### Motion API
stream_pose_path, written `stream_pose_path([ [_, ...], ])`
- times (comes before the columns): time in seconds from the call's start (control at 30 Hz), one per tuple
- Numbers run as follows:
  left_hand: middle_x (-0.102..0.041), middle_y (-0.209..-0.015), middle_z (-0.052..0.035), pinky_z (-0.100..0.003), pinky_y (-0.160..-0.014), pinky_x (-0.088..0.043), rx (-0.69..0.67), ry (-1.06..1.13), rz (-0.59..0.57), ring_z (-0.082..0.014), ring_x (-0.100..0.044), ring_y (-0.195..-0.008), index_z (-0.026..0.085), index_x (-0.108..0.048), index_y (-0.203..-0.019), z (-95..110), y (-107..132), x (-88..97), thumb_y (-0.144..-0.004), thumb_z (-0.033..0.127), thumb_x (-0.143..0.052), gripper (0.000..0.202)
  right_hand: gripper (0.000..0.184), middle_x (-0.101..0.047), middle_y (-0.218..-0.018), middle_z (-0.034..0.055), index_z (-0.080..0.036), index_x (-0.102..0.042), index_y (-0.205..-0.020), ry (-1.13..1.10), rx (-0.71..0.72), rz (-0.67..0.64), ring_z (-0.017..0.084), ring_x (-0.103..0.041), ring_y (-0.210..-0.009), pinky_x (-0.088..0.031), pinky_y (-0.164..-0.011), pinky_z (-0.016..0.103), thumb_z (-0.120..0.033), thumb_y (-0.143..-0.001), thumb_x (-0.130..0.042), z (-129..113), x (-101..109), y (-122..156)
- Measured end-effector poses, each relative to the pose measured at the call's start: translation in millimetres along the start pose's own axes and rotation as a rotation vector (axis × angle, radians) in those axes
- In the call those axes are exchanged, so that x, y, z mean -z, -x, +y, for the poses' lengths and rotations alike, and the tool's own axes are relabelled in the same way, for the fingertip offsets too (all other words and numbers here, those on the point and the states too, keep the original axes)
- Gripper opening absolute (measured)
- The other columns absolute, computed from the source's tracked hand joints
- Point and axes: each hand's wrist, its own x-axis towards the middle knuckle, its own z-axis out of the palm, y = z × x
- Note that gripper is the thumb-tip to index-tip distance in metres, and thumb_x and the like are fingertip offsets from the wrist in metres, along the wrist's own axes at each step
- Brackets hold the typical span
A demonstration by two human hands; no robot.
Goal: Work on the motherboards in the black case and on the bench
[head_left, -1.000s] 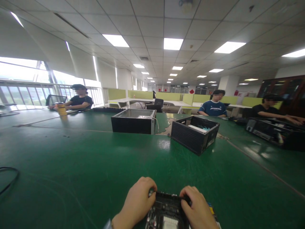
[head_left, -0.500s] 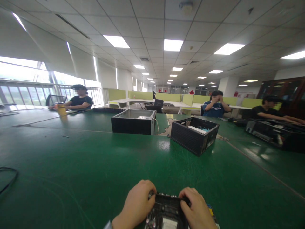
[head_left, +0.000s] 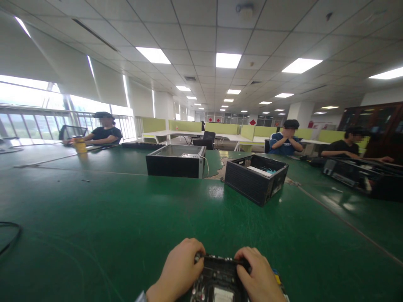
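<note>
A dark motherboard (head_left: 218, 277) with a pale square socket area lies at the bottom edge of the head view, its near part cut off by the frame. My left hand (head_left: 181, 268) is closed on its far left corner, thumb on top and fingers curled over the edge. At the far right corner, my right hand (head_left: 260, 272) grips the board in the same way. Something small with yellow and blue (head_left: 277, 277) shows just beyond my right hand, mostly hidden by it.
On the green table (head_left: 126, 218) stand two open black computer cases, a left one (head_left: 173, 165) and a right one (head_left: 252, 184). Another case (head_left: 352, 174) lies far right. A black cable (head_left: 14, 239) is at left, a yellow cup (head_left: 80, 145) farther back. Several people sit around.
Both my hands keep their hold on the motherboard with hardly any shift. Across the table, a person in blue has lowered their hands from the face, and the person at far right has moved their arms.
</note>
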Motion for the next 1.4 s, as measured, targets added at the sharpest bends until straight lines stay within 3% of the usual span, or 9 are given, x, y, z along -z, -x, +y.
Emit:
stream_pose_path([
  [0.7,-0.067,-0.094,0.0005,-0.028,-0.083,-0.041,-0.053,0.014,0.025,-0.0178,-0.058,-0.092,0.027,-0.067,-0.092,-4.8,0.4,-4.6,-0.072,0.022,-0.051,0.026,0.019,-0.064,-0.086,-0.0002,-0.023,-0.061,-0.080,0.021,0.020,-0.011,0.018,-0.054,-0.089,-0.035,-0.078,0.028,-0.018,-0.073,-0.044,-0.4,0.4,0.0],
  [0.83,-0.067,-0.090,0.0008,-0.027,-0.080,-0.041,-0.059,0.008,0.010,-0.0172,-0.058,-0.089,0.027,-0.066,-0.085,-3.1,0.0,-4.8,-0.072,0.021,-0.050,0.022,0.018,-0.064,-0.085,-0.0001,-0.023,-0.061,-0.079,0.016,0.020,-0.002,0.018,-0.054,-0.088,-0.035,-0.078,0.028,-0.018,-0.072,-0.044,-0.2,-0.5,0.4],
  [1.4,-0.069,-0.095,0.0006,-0.030,-0.083,-0.041,0.015,-0.034,-0.014,-0.0194,-0.059,-0.094,0.027,-0.068,-0.087,-1.6,0.4,-1.4,-0.075,0.022,-0.049,0.023,0.017,-0.065,-0.084,-0.0004,-0.023,-0.060,-0.078,0.017,0.038,-0.016,0.018,-0.055,-0.088,-0.036,-0.079,0.028,-0.018,-0.074,-0.044,0.5,-0.4,0.2],
])
